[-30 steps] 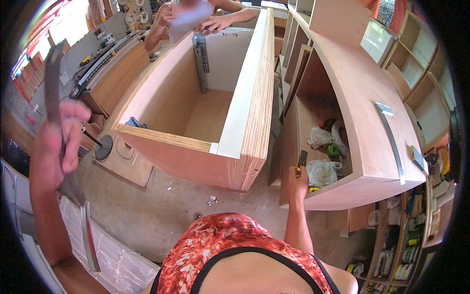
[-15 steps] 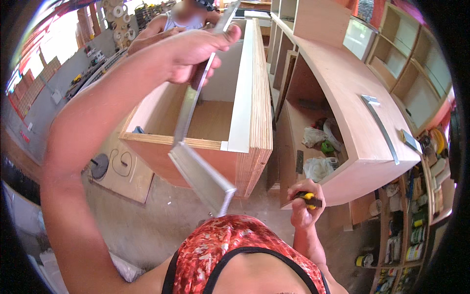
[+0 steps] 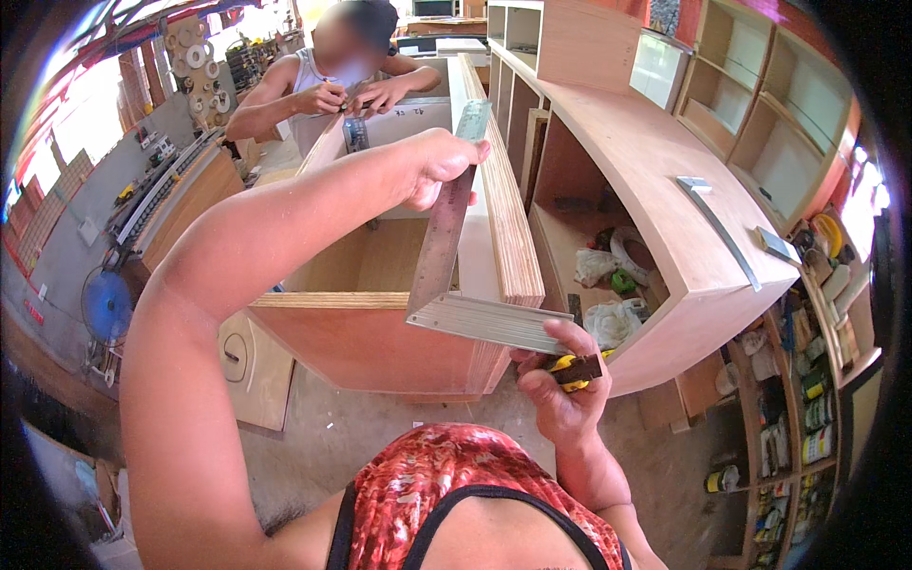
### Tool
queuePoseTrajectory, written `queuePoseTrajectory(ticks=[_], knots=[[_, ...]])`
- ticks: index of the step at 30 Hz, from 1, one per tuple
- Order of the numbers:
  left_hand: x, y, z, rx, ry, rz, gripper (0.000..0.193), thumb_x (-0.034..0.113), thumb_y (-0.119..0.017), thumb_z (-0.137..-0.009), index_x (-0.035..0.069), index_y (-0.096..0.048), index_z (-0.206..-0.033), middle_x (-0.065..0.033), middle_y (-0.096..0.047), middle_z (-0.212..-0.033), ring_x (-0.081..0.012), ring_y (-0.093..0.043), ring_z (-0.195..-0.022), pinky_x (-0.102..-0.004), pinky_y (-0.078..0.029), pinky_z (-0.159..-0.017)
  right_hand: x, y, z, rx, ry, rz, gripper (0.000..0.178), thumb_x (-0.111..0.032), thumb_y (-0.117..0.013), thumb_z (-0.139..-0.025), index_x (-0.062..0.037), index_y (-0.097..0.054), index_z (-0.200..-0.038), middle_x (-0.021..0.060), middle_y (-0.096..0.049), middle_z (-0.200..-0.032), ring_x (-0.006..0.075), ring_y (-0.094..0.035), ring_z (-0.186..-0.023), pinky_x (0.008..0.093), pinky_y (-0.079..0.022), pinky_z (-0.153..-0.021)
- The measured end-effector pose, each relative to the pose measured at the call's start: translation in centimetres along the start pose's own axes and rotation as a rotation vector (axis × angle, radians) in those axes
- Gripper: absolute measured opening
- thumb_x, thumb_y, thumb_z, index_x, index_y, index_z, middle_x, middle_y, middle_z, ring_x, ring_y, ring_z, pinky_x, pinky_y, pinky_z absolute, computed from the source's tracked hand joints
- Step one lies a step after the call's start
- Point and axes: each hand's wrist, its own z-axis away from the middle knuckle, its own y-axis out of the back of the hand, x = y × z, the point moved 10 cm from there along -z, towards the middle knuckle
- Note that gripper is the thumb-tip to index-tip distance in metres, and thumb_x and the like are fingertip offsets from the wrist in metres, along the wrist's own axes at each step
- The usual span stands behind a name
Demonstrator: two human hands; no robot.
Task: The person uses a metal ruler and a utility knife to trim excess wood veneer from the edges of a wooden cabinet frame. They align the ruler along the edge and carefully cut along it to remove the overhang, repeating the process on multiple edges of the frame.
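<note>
Step in hand (apparently): positioning the square over the near end of the open-topped cabinet. Left grip: clamped on the square. Right grip: closed around a yellow-and-dark hand tool, beside the square's end. Next move calls for steady alignment. Quantities: one square, one hand tool.

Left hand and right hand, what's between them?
A metal square: the left hand grips its long blade, and the right hand, also holding a yellow-and-dark tool, is at the end of its ribbed stock. The head view shows this.
</note>
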Motion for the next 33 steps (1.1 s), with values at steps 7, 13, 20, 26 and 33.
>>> queuePoseTrajectory(ticks=[7, 13, 20, 26, 33], knots=[[-0.8, 1.7, 1.2, -0.145, -0.049, -0.256, 0.027, 0.028, -0.070, -0.107, 0.004, -0.065, -0.120, -0.0080, -0.070, -0.103, -0.0230, -0.069, -0.080, -0.0425, -0.058, -0.070, 0.1, 4.5, -1.7, 0.178, -0.062, -0.219, 0.028, 0.001, -0.072, -0.101, -0.0014, -0.060, -0.126, 0.0154, -0.073, -0.101, 0.0226, -0.074, -0.083, 0.0324, -0.062, -0.066], [-1.7, 2.2, 2.1, -0.158, -0.138, -0.404, 0.022, 0.025, -0.070, -0.106, 0.006, -0.069, -0.117, -0.0072, -0.071, -0.099, -0.0165, -0.066, -0.074, -0.0371, -0.056, -0.071, 1.0, 5.7, -0.9, 0.243, -0.096, -0.200, 0.023, -0.004, -0.072, -0.104, -0.0029, -0.061, -0.123, 0.0145, -0.072, -0.097, 0.0186, -0.070, -0.076, 0.0314, -0.058, -0.066], [-1.7, 1.2, 2.7, -0.189, -0.210, -0.469, 0.073, 0.015, -0.072, -0.101, 0.000, -0.040, -0.165, -0.0097, -0.073, -0.096, -0.0167, -0.067, -0.065, -0.0298, -0.051, -0.060, 2.0, 6.2, 0.9, 0.337, -0.145, -0.206, 0.020, -0.001, -0.068, -0.105, -0.0039, -0.062, -0.123, 0.0131, -0.070, -0.090, 0.0191, -0.068, -0.072, 0.0322, -0.055, -0.064], [-1.0, 0.3, 2.4, -0.347, -0.431, -0.704, 0.089, 0.014, -0.081, -0.093, 0.006, -0.037, -0.170, -0.0106, -0.073, -0.107, -0.0194, -0.071, -0.082, -0.0325, -0.056, -0.075, 1.8, 6.9, 0.8, 0.367, -0.117, -0.185, 0.021, -0.003, -0.069, -0.105, -0.0036, -0.063, -0.124, 0.0127, -0.070, -0.086, 0.0197, -0.068, -0.070, 0.0325, -0.056, -0.062], [0.5, -2.2, 5.7, -0.388, -1.153, -1.164, 0.087, 0.034, -0.092, -0.080, 0.017, -0.058, -0.158, -0.0222, -0.047, -0.164, -0.0402, -0.039, -0.154, -0.0494, -0.032, -0.130, 1.2, 6.9, 0.9, 0.396, -0.111, -0.100, 0.023, -0.005, -0.072, -0.104, -0.0014, -0.064, -0.125, 0.0118, -0.071, -0.092, 0.0180, -0.071, -0.072, 0.0290, -0.056, -0.063]])
